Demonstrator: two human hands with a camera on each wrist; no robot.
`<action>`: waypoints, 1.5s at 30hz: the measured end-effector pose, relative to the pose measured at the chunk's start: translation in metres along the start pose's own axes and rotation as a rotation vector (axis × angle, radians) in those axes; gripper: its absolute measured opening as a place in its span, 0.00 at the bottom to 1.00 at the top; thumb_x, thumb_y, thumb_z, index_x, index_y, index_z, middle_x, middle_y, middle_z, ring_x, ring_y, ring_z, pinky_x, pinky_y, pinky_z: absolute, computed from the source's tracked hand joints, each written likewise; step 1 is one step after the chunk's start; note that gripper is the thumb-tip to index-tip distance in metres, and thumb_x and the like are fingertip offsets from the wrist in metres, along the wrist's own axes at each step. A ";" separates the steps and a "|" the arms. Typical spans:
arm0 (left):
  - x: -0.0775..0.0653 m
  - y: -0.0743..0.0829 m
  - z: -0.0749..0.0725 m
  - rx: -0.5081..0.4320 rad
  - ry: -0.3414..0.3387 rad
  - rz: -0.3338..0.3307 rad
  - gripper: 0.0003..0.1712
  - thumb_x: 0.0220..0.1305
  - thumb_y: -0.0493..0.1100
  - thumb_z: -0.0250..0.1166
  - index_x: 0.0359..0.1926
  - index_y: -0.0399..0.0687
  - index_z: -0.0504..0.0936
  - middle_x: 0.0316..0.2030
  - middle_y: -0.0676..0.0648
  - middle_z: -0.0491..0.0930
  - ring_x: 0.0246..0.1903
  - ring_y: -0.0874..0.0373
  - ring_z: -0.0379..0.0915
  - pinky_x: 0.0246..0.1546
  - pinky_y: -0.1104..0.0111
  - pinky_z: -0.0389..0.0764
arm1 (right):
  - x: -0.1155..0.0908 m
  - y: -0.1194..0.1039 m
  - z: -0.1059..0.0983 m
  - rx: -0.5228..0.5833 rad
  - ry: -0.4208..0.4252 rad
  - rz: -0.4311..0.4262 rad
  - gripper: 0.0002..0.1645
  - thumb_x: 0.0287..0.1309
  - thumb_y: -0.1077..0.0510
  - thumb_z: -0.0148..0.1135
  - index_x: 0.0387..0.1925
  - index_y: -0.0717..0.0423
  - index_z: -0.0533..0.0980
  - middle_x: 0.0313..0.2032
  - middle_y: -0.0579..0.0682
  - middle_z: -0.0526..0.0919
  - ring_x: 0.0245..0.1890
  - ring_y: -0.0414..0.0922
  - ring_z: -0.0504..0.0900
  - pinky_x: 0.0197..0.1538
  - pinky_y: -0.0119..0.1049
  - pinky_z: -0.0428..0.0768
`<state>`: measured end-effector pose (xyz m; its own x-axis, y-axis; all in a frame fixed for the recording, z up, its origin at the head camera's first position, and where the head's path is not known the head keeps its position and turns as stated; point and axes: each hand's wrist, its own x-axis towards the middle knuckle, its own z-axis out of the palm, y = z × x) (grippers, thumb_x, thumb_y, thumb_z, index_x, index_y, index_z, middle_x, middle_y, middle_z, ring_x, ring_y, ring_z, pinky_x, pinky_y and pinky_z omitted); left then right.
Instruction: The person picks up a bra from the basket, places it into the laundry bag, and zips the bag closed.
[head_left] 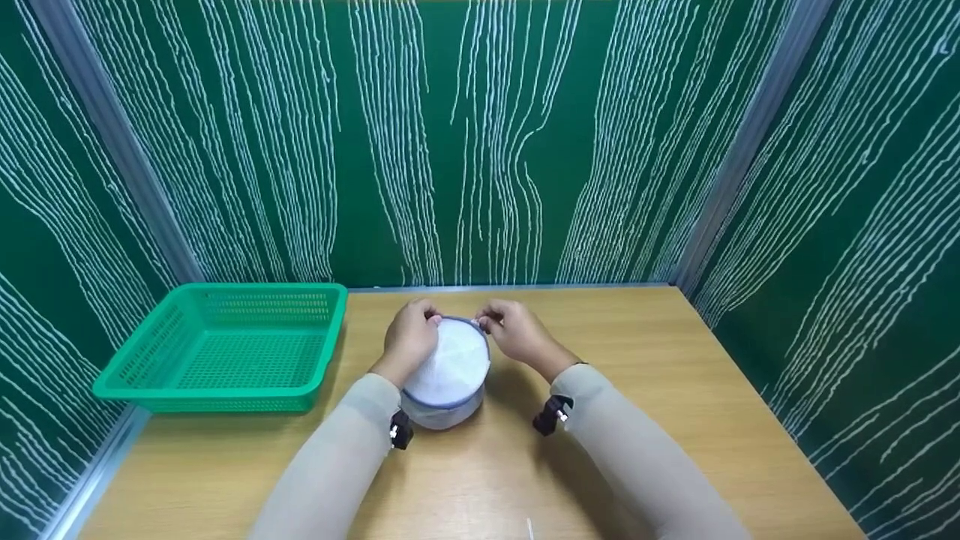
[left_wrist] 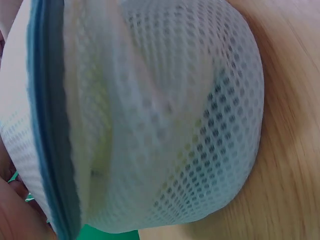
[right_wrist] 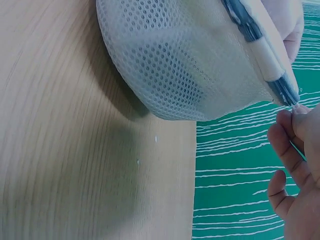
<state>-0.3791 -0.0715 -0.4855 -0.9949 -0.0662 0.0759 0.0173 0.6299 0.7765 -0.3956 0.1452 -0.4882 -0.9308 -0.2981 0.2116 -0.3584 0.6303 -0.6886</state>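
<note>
A round white mesh laundry bag (head_left: 452,366) with a blue-grey zipper band (left_wrist: 50,120) round its top stands on the table, its lid tilted toward me. My left hand (head_left: 410,339) grips the far left edge of the lid, thumb on the white top. At the far right edge, my right hand (head_left: 519,331) pinches a small piece at the zipper with thumb and forefinger. In the right wrist view the other fingers of that hand (right_wrist: 300,165) are loosely bent. Something yellowish shows faintly through the mesh (left_wrist: 200,135) in the left wrist view; its kind is unclear.
A green perforated plastic basket (head_left: 335,337) stands at the left back of the wooden table (head_left: 637,345). Green panels with white wavy lines (head_left: 465,150) rise behind and at both sides. A thin pale object (head_left: 530,529) lies at the near edge.
</note>
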 end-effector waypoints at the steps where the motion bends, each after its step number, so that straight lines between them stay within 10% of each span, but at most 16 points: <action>1: 0.000 0.000 0.000 -0.003 0.006 -0.006 0.09 0.89 0.41 0.59 0.53 0.49 0.87 0.54 0.45 0.86 0.57 0.48 0.82 0.66 0.50 0.84 | 0.000 0.000 0.000 0.004 -0.002 0.005 0.07 0.83 0.63 0.65 0.47 0.53 0.87 0.47 0.52 0.92 0.51 0.48 0.91 0.60 0.46 0.92; 45: 0.009 -0.029 0.000 -0.126 0.172 -0.147 0.17 0.88 0.38 0.47 0.56 0.31 0.80 0.58 0.32 0.83 0.64 0.37 0.81 0.71 0.46 0.81 | -0.007 0.010 -0.004 -0.006 -0.021 -0.069 0.06 0.82 0.63 0.66 0.45 0.54 0.87 0.43 0.50 0.91 0.47 0.45 0.89 0.57 0.43 0.92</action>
<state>-0.3883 -0.0904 -0.5074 -0.9562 -0.2878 0.0535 -0.1035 0.5034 0.8578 -0.3926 0.1565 -0.4942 -0.9020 -0.3562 0.2440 -0.4225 0.6117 -0.6688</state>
